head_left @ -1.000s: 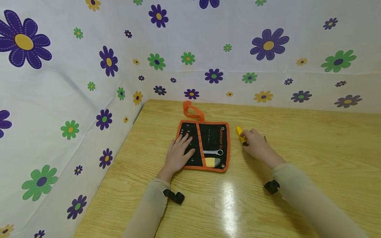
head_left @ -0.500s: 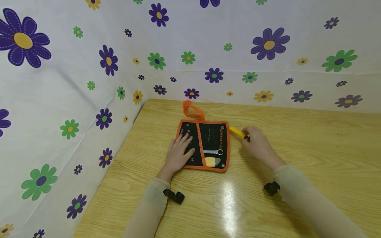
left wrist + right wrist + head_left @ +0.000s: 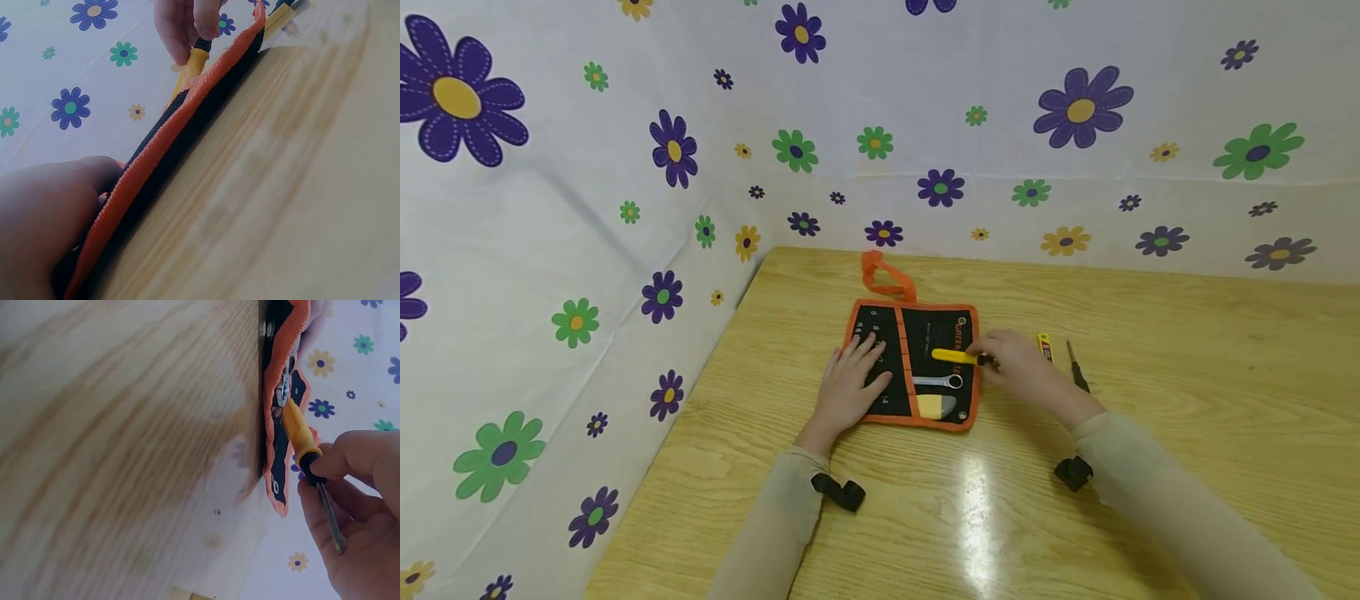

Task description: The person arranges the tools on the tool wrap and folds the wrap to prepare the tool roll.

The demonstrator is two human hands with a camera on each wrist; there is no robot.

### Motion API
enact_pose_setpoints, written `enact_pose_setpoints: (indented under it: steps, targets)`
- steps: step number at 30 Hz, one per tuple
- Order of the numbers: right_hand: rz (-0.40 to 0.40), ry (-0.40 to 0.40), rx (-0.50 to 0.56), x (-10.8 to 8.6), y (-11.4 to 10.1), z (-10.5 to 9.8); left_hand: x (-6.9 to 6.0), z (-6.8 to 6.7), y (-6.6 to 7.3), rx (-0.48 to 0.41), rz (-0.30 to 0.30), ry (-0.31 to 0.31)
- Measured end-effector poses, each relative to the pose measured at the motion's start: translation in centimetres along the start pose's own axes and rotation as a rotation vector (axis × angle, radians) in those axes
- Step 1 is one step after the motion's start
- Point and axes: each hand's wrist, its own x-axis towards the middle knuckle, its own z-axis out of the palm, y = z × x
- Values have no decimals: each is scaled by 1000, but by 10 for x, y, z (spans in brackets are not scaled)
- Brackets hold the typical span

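Screwdriver [image 3: 953, 356], smooth and yellow-handled, was pinched by the right hand [image 3: 1021, 368] over the black cloth pouch [image 3: 925, 332]. The left hand [image 3: 850, 383] lay spread upon this pouch.

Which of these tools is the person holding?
The yellow-handled screwdriver, pinched by the right hand over the pouch. The wrench and pale yellow tool are in the pouch; the slim dark tool and another yellow item lie on the table.

We see a long, plain beige left sleeve [image 3: 767, 533] ending just behind the bare left hand [image 3: 850, 383] — and a matching right sleeve [image 3: 1180, 500] behind the bare right hand [image 3: 1022, 372]. Both wrists wear compact matte-black devices, left device [image 3: 842, 495] and right device [image 3: 1073, 472].
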Motion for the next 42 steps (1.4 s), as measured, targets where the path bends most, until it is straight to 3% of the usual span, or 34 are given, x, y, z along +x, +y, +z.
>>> enact_pose_setpoints:
  steps: [5,14,25,42]
  targets:
    - [-72,-34,-63,5,-3,3,1,2,-1,-1,0,7]
    - [-84,-107,-60,20,-12,4,0,-1,3,7,11,18]
    - [41,-232,-4,30,-14,8,-1,-1,3,12,13,24]
    - [44,-182,-24,41,-15,20,-1,0,2,12,18,33]
